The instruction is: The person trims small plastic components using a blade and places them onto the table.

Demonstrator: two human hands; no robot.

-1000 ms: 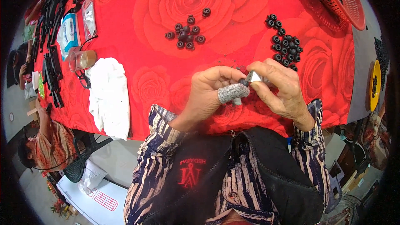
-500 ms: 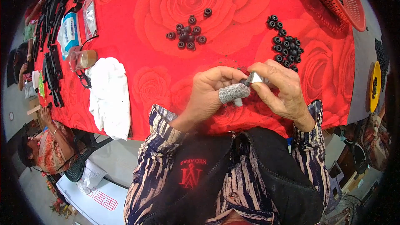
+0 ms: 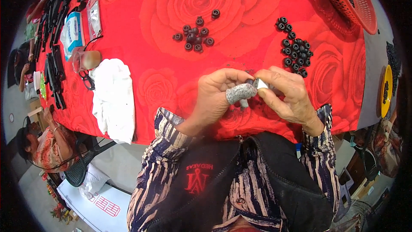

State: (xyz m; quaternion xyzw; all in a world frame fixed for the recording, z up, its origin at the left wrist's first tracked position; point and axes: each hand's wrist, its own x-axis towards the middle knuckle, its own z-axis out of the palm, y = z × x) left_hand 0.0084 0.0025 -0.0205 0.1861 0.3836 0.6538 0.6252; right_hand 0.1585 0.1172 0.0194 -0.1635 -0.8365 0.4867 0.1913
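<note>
My left hand (image 3: 214, 88) is closed in a pinch on a small round black part (image 3: 249, 81), mostly hidden by the fingers. A speckled grey sleeve (image 3: 240, 93) covers its thumb. Against that part my right hand (image 3: 288, 93) presses a small, flat, pale metal piece like a blade (image 3: 261, 84), gripped between thumb and fingers; its exact kind does not show. Beyond my hands lies a loose cluster of black ring-shaped parts (image 3: 191, 38). A second cluster of similar black parts (image 3: 295, 55) lies to the right. Dark crumbs dot the cloth near my fingers.
A red flowered tablecloth (image 3: 163, 66) covers the table. On the left are a white cloth (image 3: 113, 103), a cup (image 3: 90, 60), a wipes pack (image 3: 72, 34) and long black strips (image 3: 53, 75). A red basket (image 3: 364, 10) stands far right. Another person (image 3: 53, 146) sits at left.
The pale metal piece and my right fingers have shifted slightly against the black part. The person at left has moved their head and arm a little.
</note>
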